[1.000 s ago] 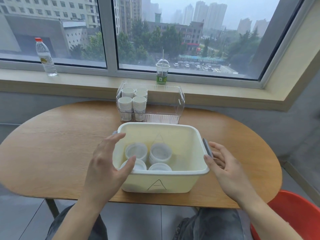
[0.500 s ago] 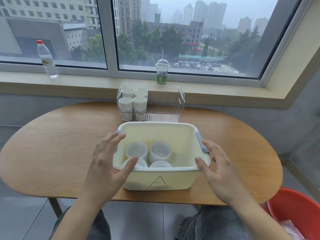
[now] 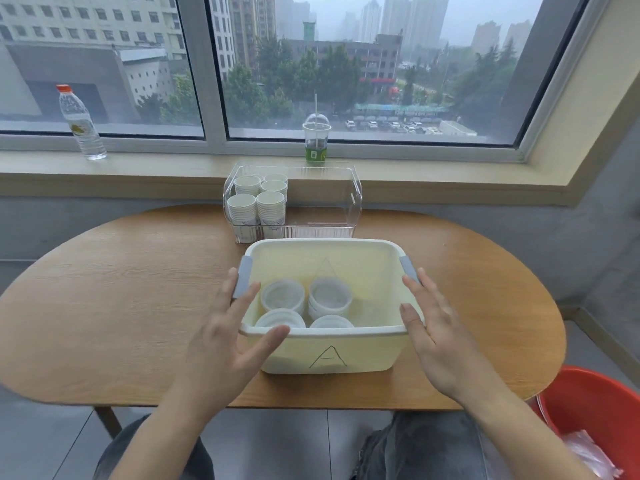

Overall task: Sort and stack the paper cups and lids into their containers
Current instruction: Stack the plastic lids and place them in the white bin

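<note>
Wood table (image 3: 121,299): bin (image 3: 325,351) with lids (image 3: 329,296) sits at the near edge, cups (image 3: 258,202) in the clear box (image 3: 322,202) behind. Your left hand (image 3: 221,344) and right hand (image 3: 440,344) flank it, fingers spread, gripping nothing. Shove unevenly and the bin skews into the box. Since 1 s ago, the bin is farther back and the right hand is off the handle.

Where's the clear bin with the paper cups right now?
In the head view the clear bin sits at the table's far edge, just behind the cream tub marked A, below the lidded drink cup on the windowsill. Its cup stacks fill its left end.
</note>
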The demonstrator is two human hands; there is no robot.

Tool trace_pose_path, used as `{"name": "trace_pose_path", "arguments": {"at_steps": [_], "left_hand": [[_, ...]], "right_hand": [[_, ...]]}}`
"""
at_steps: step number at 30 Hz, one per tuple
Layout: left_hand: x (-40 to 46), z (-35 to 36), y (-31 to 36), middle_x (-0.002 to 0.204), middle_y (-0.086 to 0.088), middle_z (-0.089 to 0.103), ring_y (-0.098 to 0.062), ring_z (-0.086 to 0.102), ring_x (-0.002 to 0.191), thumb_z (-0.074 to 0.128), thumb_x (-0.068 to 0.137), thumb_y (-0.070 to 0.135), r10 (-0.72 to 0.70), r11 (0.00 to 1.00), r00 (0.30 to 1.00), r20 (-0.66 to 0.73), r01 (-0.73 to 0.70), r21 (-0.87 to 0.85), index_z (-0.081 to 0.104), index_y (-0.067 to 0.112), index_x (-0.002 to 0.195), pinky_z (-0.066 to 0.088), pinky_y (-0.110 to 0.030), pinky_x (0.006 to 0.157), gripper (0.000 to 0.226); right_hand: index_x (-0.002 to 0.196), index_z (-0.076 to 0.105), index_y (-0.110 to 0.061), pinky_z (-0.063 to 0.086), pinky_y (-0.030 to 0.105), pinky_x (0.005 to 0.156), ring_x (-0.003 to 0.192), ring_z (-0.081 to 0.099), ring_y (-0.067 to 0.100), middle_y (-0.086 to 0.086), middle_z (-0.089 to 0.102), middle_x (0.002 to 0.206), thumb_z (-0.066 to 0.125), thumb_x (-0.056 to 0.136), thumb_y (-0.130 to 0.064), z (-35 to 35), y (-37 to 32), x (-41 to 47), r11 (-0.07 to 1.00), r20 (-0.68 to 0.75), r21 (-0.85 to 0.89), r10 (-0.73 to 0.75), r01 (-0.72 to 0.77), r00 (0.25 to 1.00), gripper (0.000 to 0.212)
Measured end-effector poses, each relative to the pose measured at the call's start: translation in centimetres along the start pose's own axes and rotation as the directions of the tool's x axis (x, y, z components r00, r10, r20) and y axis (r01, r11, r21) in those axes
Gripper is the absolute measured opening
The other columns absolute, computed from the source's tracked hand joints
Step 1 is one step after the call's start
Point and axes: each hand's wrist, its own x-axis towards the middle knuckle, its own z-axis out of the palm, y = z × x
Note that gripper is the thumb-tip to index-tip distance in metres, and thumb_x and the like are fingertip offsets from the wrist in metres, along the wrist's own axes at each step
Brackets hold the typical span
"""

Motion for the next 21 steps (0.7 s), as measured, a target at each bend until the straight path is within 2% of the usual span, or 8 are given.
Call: {"name": "trace_pose_path", "arguments": {"at_steps": [3, 6, 10, 12, 15, 18, 21], "left_hand": [[1.5, 2.0, 1.7, 0.176, 0.016, 0.002, -0.008, 0.016, 0.16, 0.035, 0.072, 0.101, 0.001, 1.0, 0.998, 0.056, -0.001, 0.001, 0.043, 0.036, 0.158, 0.029, -0.033, 0.119, 0.108], [3.2, 4.4, 3.4, 0.176, 0.014, -0.003, -0.014, 0.019, 0.16, 0.028, 0.07, 0.105, 0.006, 1.0, 0.996, 0.094, -0.006, -0.002, 0.041, 0.037, 0.159, 0.032, -0.041, 0.122, 0.113], [5.8, 7.5, 5.3, 0.176, 0.01, -0.007, -0.017, 0.008, 0.162, 0.025, 0.07, 0.106, 0.021, 0.999, 0.989, 0.146, -0.016, -0.032, 0.034, 0.036, 0.163, 0.021, -0.04, 0.127, 0.116], [7.1, 8.6, 6.0, 0.176, 0.007, -0.008, -0.014, 0.002, 0.162, 0.028, 0.075, 0.102, 0.041, 0.999, 0.987, 0.158, -0.036, -0.03, 0.031, 0.031, 0.164, 0.016, -0.037, 0.128, 0.114], [9.0, 9.9, 7.1, 0.176, 0.009, -0.011, -0.011, 0.001, 0.162, 0.034, 0.083, 0.093, 0.058, 0.998, 0.979, 0.193, -0.058, -0.002, 0.025, 0.029, 0.166, 0.017, -0.032, 0.124, 0.106], [11.2, 11.2, 7.9, 0.176, 0.008, -0.012, -0.011, 0.001, 0.162, 0.029, 0.077, 0.095, 0.059, 0.998, 0.975, 0.216, -0.063, 0.01, 0.023, 0.027, 0.167, 0.015, -0.033, 0.126, 0.113], [13.3, 12.5, 8.6, 0.176, 0.005, -0.012, -0.013, 0.0, 0.162, 0.034, 0.084, 0.093, 0.069, 0.997, 0.969, 0.237, -0.078, 0.028, 0.021, 0.026, 0.168, 0.014, -0.035, 0.127, 0.109]], "right_hand": [[0.165, 0.024, -0.031, 0.009, 0.019, 0.12, 0.159, 0.007, 0.004, -0.013, 0.006, 0.175, 0.035, 0.111, -0.038, -1.3, 1.3, 0.6, 0.998, -0.025, -0.01, 0.062, -0.062, 0.998, 0.055], [0.167, 0.016, -0.027, 0.013, 0.032, 0.126, 0.162, 0.004, 0.015, -0.005, -0.001, 0.176, 0.04, 0.108, -0.049, -2.6, 2.1, 1.4, 0.987, -0.035, -0.063, 0.143, -0.145, 0.989, 0.067], [0.167, 0.009, -0.026, 0.015, 0.042, 0.128, 0.162, -0.001, 0.021, 0.0, -0.007, 0.176, 0.038, 0.103, -0.061, -3.8, 3.6, 3.3, 0.969, -0.064, -0.111, 0.214, -0.221, 0.975, 0.079], [0.167, 0.01, -0.024, 0.016, 0.044, 0.127, 0.161, 0.0, 0.023, 0.003, -0.005, 0.176, 0.036, 0.104, -0.06, -4.1, 4.8, 4.3, 0.964, -0.097, -0.131, 0.22, -0.232, 0.971, 0.078], [0.167, 0.015, -0.02, 0.02, 0.046, 0.126, 0.16, 0.006, 0.027, 0.008, 0.0, 0.176, 0.036, 0.105, -0.054, -4.5, 6.3, 5.9, 0.957, -0.157, -0.173, 0.206, -0.232, 0.966, 0.073], [0.166, 0.018, -0.02, 0.022, 0.047, 0.124, 0.16, 0.008, 0.029, 0.009, 0.003, 0.175, 0.037, 0.106, -0.051, -5.0, 7.6, 7.4, 0.951, -0.191, -0.188, 0.21, -0.245, 0.959, 0.07], [0.166, 0.02, -0.019, 0.022, 0.046, 0.124, 0.159, 0.011, 0.03, 0.011, 0.005, 0.175, 0.038, 0.106, -0.049, -5.6, 9.0, 9.2, 0.949, -0.219, -0.191, 0.207, -0.25, 0.953, 0.069]]}}
